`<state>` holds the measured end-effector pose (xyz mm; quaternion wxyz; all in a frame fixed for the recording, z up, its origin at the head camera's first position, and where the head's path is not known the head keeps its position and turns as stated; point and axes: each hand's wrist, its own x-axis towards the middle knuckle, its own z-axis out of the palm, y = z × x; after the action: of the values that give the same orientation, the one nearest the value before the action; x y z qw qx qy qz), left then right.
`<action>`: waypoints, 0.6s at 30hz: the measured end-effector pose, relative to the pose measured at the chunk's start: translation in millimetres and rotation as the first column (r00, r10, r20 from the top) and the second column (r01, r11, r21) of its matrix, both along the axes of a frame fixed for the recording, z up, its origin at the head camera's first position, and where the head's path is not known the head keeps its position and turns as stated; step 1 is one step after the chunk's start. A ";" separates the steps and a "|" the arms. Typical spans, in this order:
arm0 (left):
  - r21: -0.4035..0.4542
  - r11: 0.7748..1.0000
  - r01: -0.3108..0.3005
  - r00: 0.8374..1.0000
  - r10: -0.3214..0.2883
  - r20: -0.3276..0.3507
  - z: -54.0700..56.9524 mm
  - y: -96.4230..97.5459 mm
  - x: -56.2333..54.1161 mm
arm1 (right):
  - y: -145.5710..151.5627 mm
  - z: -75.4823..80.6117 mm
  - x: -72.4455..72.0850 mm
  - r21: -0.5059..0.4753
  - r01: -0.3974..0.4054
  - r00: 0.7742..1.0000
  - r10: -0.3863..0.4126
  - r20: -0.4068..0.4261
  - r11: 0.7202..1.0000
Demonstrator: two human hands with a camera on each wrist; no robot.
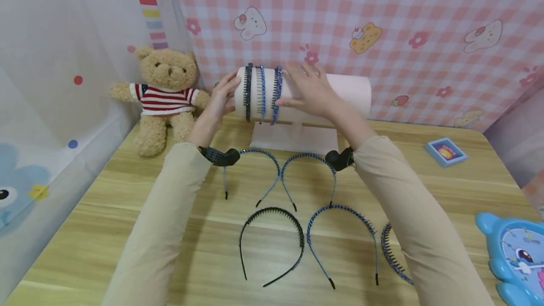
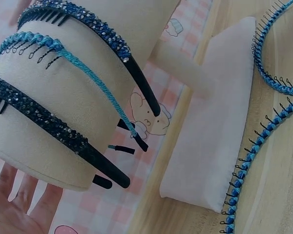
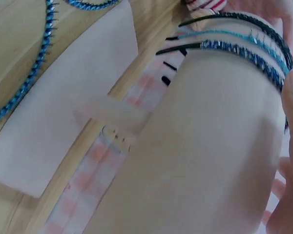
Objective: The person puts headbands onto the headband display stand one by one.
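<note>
A white padded headband stand lies as a horizontal roll on a post and flat base. Three headbands ring its left part: a black glittery headband, a thin blue braided headband and a blue sparkly headband. My left hand rests at the roll's left end, its fingers extended along the end in the left wrist view. Over the roll's upper side lies my right hand, fingers spread and relaxed, thumb right at the blue sparkly headband. Its other fingers reach behind the roll in the right wrist view.
On the wooden table lie several more headbands, including a black headband and a blue headband in front. A teddy bear sits at the left. To the right are a small blue frame and a blue clock.
</note>
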<state>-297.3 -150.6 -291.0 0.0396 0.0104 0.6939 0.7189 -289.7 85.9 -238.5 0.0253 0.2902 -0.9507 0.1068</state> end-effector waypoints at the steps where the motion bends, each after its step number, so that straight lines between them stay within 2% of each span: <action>1: -0.004 1.000 0.001 1.000 -0.001 -0.002 -0.2 0.4 -0.3 | 5.6 -0.3 1.1 -0.016 0.012 1.000 -0.012 0.003 1.000; 7: 0.022 1.000 -0.007 1.000 0.007 0.006 1.0 0.6 -1.8 | 59.2 -1.4 8.3 -0.081 0.093 0.995 -0.095 -0.015 0.992; 11: 0.034 0.999 -0.006 1.000 0.006 0.016 1.9 0.6 -2.7 | 101.1 -9.7 15.1 -0.152 0.182 0.983 -0.183 0.005 0.972; 15: 0.025 1.000 -0.001 1.000 0.001 0.021 1.1 1.1 -2.2 | 137.2 -25.2 23.6 -0.197 0.255 0.966 -0.242 0.088 0.947; 18: 0.009 1.000 0.002 1.000 -0.003 0.017 0.4 2.8 -1.3 | 156.2 -39.4 29.6 -0.177 0.282 0.949 -0.248 0.194 0.943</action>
<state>-298.6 -147.8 -290.6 0.0465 0.0052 0.6902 0.7221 -260.1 242.2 -277.9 -0.0118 0.1450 -0.9640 0.2226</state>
